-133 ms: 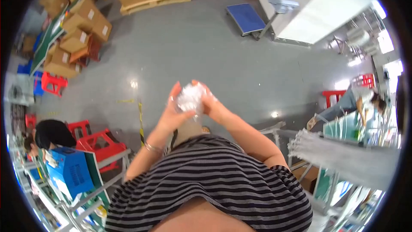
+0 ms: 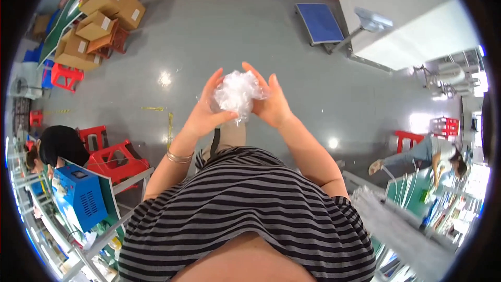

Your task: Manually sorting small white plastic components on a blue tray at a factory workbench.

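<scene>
A crumpled ball of clear, shiny plastic film [image 2: 236,94] is cupped between my two hands, out in front of my body. My left hand [image 2: 207,110] curves round its left side, thumb across the near face and fingers reaching up along the far side. Against the right side of the wad rests my right hand [image 2: 272,105], its fingers more spread and partly stretched out. Loose glossy bits of film stick out between the hands. The fingertips behind the film are hidden.
At the left are a blue machine [image 2: 86,198], red stools [image 2: 117,159] and a bent-over person [image 2: 62,146]. Cartons [image 2: 117,0] stand farther back. A blue platform scale [image 2: 319,22] is at the far right, near a white block. Another person [image 2: 443,151] works at the right.
Both hands and the plastic wad have moved farther from my body. My right hand's fingers have spread wider. The whole view has shifted slightly.
</scene>
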Demonstrator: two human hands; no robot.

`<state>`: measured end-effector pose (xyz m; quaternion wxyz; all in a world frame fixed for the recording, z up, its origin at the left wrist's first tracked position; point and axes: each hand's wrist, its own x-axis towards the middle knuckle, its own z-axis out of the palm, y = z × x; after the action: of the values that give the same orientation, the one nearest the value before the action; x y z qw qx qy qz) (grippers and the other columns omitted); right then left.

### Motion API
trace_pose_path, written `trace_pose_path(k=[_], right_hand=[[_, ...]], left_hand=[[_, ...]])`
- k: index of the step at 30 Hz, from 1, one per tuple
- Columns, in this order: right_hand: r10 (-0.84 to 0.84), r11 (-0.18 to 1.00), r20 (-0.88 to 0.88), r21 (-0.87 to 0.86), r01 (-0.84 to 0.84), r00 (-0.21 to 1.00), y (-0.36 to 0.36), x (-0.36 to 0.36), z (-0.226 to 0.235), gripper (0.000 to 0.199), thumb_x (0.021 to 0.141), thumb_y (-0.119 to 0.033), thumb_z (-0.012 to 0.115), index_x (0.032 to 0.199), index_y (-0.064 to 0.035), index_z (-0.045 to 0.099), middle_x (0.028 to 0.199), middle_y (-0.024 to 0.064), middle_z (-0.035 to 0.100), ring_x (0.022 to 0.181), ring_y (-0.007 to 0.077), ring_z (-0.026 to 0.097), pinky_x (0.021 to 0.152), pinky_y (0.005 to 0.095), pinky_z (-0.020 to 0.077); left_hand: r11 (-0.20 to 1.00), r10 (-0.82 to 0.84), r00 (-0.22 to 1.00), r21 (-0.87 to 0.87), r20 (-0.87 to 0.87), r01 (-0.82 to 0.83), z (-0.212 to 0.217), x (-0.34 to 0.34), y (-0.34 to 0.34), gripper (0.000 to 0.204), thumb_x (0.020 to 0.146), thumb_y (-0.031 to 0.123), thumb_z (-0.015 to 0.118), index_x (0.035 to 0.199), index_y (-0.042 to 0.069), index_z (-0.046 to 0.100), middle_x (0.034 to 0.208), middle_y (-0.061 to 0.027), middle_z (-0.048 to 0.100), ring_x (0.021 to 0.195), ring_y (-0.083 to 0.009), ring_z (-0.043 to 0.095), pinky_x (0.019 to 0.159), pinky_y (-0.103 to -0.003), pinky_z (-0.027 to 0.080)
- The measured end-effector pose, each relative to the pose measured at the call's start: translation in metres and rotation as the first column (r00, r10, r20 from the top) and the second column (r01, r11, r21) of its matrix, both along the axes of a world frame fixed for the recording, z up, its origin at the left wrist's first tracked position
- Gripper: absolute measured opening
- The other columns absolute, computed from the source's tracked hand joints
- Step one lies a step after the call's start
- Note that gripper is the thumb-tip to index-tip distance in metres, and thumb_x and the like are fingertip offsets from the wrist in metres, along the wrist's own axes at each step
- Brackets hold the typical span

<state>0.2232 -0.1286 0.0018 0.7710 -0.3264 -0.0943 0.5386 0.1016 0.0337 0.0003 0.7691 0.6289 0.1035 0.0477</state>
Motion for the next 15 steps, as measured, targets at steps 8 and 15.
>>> trace_pose_path(k=[8, 15], right_hand=[[0.018, 0.996, 0.379, -0.087, 0.017, 0.925, 0.11, 0.287, -0.032, 0.071, 0.101, -0.056, 0.034, 0.156, -0.0144, 0.018, 0.156, 0.008, 0.029, 0.143, 0.0257, 0.028, 0.116, 0.0421, 0.0235], [-0.215, 0.875, 0.452, -0.305, 0.377, 0.866, 0.087, 0.498, -0.036, 0.061, 0.102, -0.038, 0.045, 0.154, -0.0119, 0.024, 0.153, 0.0093, 0.034, 0.139, 0.023, 0.034, 0.109, 0.0404, 0.0313]], left_hand=[[0.984, -0.167, 0.973, -0.084, -0.161, 0.155, -0.021, 0.313, 0.133, 0.075, 0.075, 0.006, 0.081, 0.14, 0.0, 0.043, 0.127, -0.0093, 0.057, 0.117, -0.017, 0.055, 0.099, -0.032, 0.045], [0.913, -0.339, 0.924, 0.175, -0.176, 0.369, -0.048, 0.579, 0.175, 0.054, 0.073, 0.002, 0.079, 0.123, -0.001, 0.056, 0.112, -0.0074, 0.064, 0.104, -0.0141, 0.06, 0.091, -0.031, 0.05]])
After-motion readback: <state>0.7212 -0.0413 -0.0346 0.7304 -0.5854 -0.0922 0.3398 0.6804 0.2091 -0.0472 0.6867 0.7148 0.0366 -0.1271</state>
